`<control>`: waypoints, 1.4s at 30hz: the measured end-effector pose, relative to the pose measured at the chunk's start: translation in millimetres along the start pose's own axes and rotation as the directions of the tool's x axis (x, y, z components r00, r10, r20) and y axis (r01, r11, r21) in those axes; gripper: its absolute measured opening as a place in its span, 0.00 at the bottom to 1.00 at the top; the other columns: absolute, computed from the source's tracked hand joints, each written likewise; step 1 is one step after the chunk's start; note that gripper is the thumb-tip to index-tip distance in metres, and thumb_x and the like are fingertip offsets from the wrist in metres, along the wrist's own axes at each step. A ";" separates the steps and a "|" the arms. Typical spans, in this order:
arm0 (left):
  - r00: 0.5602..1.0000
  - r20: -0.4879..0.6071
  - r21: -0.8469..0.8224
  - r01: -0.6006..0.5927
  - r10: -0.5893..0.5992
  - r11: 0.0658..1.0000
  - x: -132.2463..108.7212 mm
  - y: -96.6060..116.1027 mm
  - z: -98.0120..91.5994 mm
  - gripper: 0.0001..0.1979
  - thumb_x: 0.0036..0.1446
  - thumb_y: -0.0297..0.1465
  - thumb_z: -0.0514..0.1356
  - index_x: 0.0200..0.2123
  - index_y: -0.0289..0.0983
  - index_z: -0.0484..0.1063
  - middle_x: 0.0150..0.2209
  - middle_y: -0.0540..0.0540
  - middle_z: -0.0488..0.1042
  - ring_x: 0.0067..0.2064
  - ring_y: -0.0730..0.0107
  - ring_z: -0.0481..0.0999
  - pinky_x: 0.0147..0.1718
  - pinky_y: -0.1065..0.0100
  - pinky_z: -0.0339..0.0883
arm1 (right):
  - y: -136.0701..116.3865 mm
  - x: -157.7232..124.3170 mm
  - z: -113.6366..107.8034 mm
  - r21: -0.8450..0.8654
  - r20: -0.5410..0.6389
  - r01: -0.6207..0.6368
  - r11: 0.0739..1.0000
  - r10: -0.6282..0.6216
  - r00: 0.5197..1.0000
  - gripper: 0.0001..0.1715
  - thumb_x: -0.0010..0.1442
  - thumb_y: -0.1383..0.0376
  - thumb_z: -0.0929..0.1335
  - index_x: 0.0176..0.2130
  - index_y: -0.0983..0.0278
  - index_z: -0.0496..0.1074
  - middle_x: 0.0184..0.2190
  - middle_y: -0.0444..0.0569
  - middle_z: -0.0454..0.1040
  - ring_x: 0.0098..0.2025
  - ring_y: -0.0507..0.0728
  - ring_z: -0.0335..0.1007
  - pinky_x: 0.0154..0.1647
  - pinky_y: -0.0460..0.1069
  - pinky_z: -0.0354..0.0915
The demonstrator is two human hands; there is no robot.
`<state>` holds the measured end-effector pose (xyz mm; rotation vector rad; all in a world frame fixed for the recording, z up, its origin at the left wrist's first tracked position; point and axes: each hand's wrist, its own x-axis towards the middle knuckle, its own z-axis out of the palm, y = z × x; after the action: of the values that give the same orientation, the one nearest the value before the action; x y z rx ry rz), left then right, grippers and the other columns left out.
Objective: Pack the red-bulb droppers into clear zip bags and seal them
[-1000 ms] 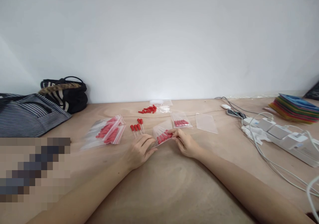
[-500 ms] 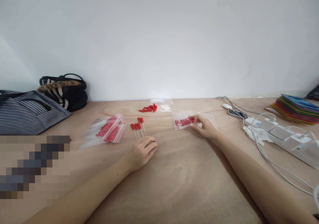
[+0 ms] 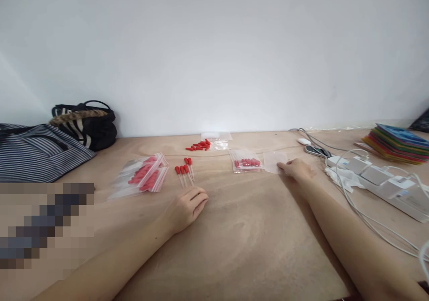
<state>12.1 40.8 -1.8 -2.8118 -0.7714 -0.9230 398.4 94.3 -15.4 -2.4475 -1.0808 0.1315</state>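
My right hand has its thumb and fingers pinched on the right edge of a small translucent plastic bag, which lies flat with nothing seen inside. Just left of it lies a clear zip bag holding several droppers with red bulbs. My left hand rests palm down on the table, its fingers loosely curved. Several loose glass droppers with red rubber bulbs lie just beyond it, stems pointing toward the hand. To their left are filled zip bags of red-bulbed droppers, overlapping each other.
Loose red rubber bulbs lie near the wall beside a bag of clear glass tubes. A power strip with cables and a stack of coloured sheets occupy the right. Striped and black fabric bags stand at left.
My right hand has left the bag of red-bulbed droppers and moved right, onto the edge of the translucent bag. My left hand has barely moved; its fingers are closer together.
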 end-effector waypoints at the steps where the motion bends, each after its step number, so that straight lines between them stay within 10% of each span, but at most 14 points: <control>1: 1.000 -0.003 -0.004 0.004 -0.004 1.000 -0.3 0.4 -0.2 0.09 0.60 0.26 0.47 0.34 0.36 0.66 0.33 0.45 0.71 0.34 0.70 0.71 0.34 0.69 0.66 | 0.5 1.2 0.1 0.037 0.025 -0.026 0.999 0.025 0.999 0.19 0.39 0.50 0.69 0.20 0.64 0.68 0.24 0.57 0.70 0.39 0.71 0.65 0.40 0.66 0.53; 7: 0.999 0.002 -0.085 0.044 -0.044 0.995 2.6 0.4 -2.1 0.09 0.59 0.27 0.48 0.34 0.36 0.67 0.34 0.44 0.70 0.35 0.68 0.71 0.36 0.67 0.65 | -16.0 -8.1 -6.4 0.458 -0.199 0.111 0.882 -0.020 0.980 0.15 0.48 0.54 0.63 0.25 0.64 0.64 0.26 0.51 0.70 0.34 0.60 0.68 0.36 0.54 0.61; 10: 0.990 0.009 -0.196 0.138 -0.139 0.971 5.4 0.6 -2.9 0.08 0.58 0.28 0.49 0.34 0.36 0.68 0.34 0.44 0.70 0.36 0.67 0.71 0.37 0.66 0.65 | -43.2 -40.8 -9.3 0.857 -0.186 0.197 0.476 -0.070 0.980 0.17 0.48 0.52 0.64 0.29 0.63 0.63 0.25 0.46 0.68 0.29 0.55 0.67 0.31 0.49 0.63; 13: 0.961 0.033 -0.320 0.269 -0.273 0.908 7.9 4.8 -2.2 0.08 0.59 0.31 0.50 0.38 0.37 0.66 0.35 0.45 0.71 0.36 0.67 0.72 0.37 0.66 0.66 | -73.2 -102.0 -4.6 0.978 0.052 0.020 0.209 -0.336 0.940 0.19 0.41 0.52 0.69 0.27 0.62 0.63 0.24 0.44 0.68 0.27 0.53 0.66 0.28 0.47 0.62; 17: 0.812 0.191 -0.719 0.499 -0.552 0.484 11.1 13.9 -0.4 0.17 0.60 0.39 0.47 0.49 0.38 0.54 0.35 0.46 0.71 0.36 0.66 0.74 0.36 0.65 0.68 | -94.6 -189.3 8.1 0.952 0.307 -0.232 0.200 -0.602 0.737 0.23 0.40 0.52 0.71 0.24 0.61 0.57 0.20 0.40 0.66 0.23 0.51 0.64 0.25 0.46 0.61; 21: 0.735 0.330 -0.770 0.573 -0.592 0.281 10.1 11.0 -10.7 0.21 0.51 0.40 0.58 0.43 0.37 0.57 0.29 0.51 0.67 0.27 0.72 0.72 0.28 0.69 0.68 | -92.8 -215.7 13.0 0.954 0.288 -0.118 0.276 -0.728 0.622 0.23 0.41 0.51 0.70 0.27 0.61 0.58 0.23 0.41 0.67 0.26 0.52 0.64 0.27 0.47 0.62; 26: 0.737 0.566 -0.536 0.669 -0.369 0.515 -2.5 -13.9 -46.2 0.20 0.50 0.34 0.58 0.46 0.38 0.58 0.29 0.52 0.67 0.27 0.72 0.71 0.24 0.72 0.65 | -79.9 -176.2 13.1 0.840 0.134 0.254 0.480 -0.637 0.759 0.18 0.46 0.54 0.68 0.32 0.63 0.62 0.25 0.44 0.67 0.23 0.50 0.59 0.23 0.46 0.58; 31: 0.844 0.406 -0.206 0.458 -0.350 0.865 -2.2 -13.8 -67.1 0.10 0.49 0.32 0.59 0.37 0.38 0.65 0.37 0.46 0.68 0.38 0.63 0.69 0.30 0.68 0.66 | -77.4 -165.6 8.4 0.680 0.172 0.526 0.512 -0.808 0.564 0.08 0.50 0.60 0.66 0.26 0.63 0.69 0.22 0.44 0.70 0.24 0.51 0.61 0.27 0.47 0.58; 35: 0.887 0.345 -0.177 0.383 -0.307 0.907 4.1 17.0 -53.8 0.13 0.49 0.36 0.59 0.38 0.37 0.66 0.40 0.44 0.67 0.41 0.61 0.69 0.40 0.60 0.65 | -79.7 -177.2 2.7 0.583 0.147 0.710 0.396 -0.910 0.387 0.04 0.50 0.65 0.66 0.26 0.61 0.72 0.25 0.44 0.72 0.32 0.54 0.64 0.39 0.52 0.57; 42: 0.861 0.405 -0.198 0.411 -0.308 0.890 -6.7 39.2 -19.7 0.36 0.48 0.40 0.60 0.57 0.37 0.48 0.57 0.36 0.55 0.58 0.50 0.53 0.53 0.50 0.53 | -77.2 -175.4 3.8 0.573 0.178 0.753 0.325 -0.945 0.272 0.08 0.51 0.67 0.66 0.33 0.58 0.74 0.28 0.45 0.70 0.35 0.55 0.62 0.40 0.53 0.55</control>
<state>16.0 -0.7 13.3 -3.2022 -1.3620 -0.5806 224.6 14.6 -1.1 -1.1207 -2.2573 0.5644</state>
